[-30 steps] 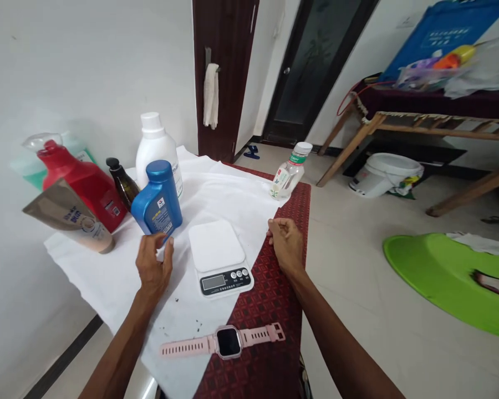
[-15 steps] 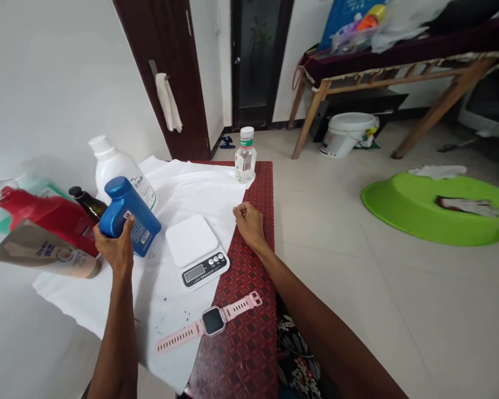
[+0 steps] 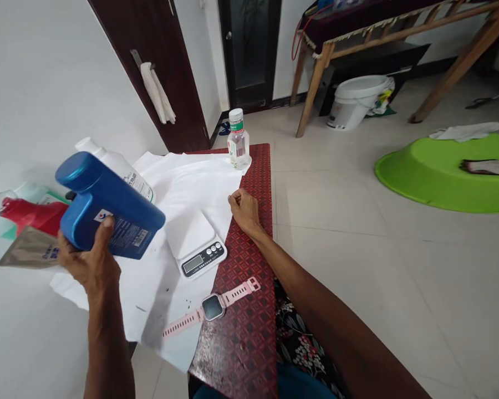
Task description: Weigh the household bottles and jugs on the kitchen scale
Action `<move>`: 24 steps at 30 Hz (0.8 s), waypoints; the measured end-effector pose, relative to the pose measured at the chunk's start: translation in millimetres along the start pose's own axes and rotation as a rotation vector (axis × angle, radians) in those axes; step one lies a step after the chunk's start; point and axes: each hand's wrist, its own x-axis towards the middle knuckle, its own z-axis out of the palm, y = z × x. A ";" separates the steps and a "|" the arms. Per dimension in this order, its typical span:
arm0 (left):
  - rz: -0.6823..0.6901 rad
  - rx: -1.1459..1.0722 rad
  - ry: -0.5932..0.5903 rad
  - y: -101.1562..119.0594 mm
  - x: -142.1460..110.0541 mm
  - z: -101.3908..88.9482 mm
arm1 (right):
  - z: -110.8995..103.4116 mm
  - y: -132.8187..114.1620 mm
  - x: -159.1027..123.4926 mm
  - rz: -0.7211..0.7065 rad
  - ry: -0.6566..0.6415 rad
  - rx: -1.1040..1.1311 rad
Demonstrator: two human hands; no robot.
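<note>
My left hand (image 3: pixel 92 260) is wrapped round a blue plastic bottle (image 3: pixel 125 213), thumb on its near face. The bottle is tilted, cap to the upper left, and appears raised above the white cloth (image 3: pixel 158 293). My right hand (image 3: pixel 245 211), loosely closed with no object showing in it, rests on the red patterned table (image 3: pixel 261 177) by the cloth's edge. Between the hands sits a white kitchen scale (image 3: pixel 191 235) with nothing on its platform. Nearer me lies a pink-strapped smartwatch (image 3: pixel 213 306), partly on the cloth.
Behind the blue bottle stand a white jug (image 3: pixel 137 180), a red bottle (image 3: pixel 37 216) and a brown tube (image 3: pixel 31 249), partly hidden. A clear bottle (image 3: pixel 238 144) with a white cap stands at the far end. A green basin (image 3: pixel 432 172) lies on the floor at right.
My left hand has lifted the blue bottle up and towards me, off the group of bottles. My right hand stays in nearly the same place. The view has shifted slightly.
</note>
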 end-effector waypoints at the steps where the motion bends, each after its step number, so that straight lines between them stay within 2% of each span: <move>1: -0.040 -0.078 0.099 10.9 -3.9 7.8 | -0.6 -0.3 -0.3 -0.003 -0.003 0.001; 3: -0.129 -0.209 0.148 29.5 -14.3 28.2 | -2.3 -1.1 -1.1 -0.013 -0.010 -0.001; 5: -0.192 -0.266 0.068 41.1 -25.9 48.5 | -3.7 -1.4 -1.7 -0.023 -0.013 -0.006; 7: -0.216 -0.258 -0.001 45.0 -35.3 63.6 | -4.0 -0.8 -1.8 -0.030 -0.013 -0.012; 10: -0.207 -0.189 -0.048 40.9 -41.3 74.7 | -2.5 1.2 -0.8 -0.035 -0.010 -0.013; 14: -0.206 -0.146 -0.073 34.0 -36.8 75.6 | -0.5 3.6 0.8 -0.039 0.002 -0.004; 19: -0.246 -0.105 -0.154 38.3 -27.3 62.9 | 0.4 5.1 2.0 -0.043 0.018 -0.003; 24: -0.092 -0.192 -0.208 47.0 -15.2 42.2 | 0.3 4.9 2.4 -0.041 0.020 -0.003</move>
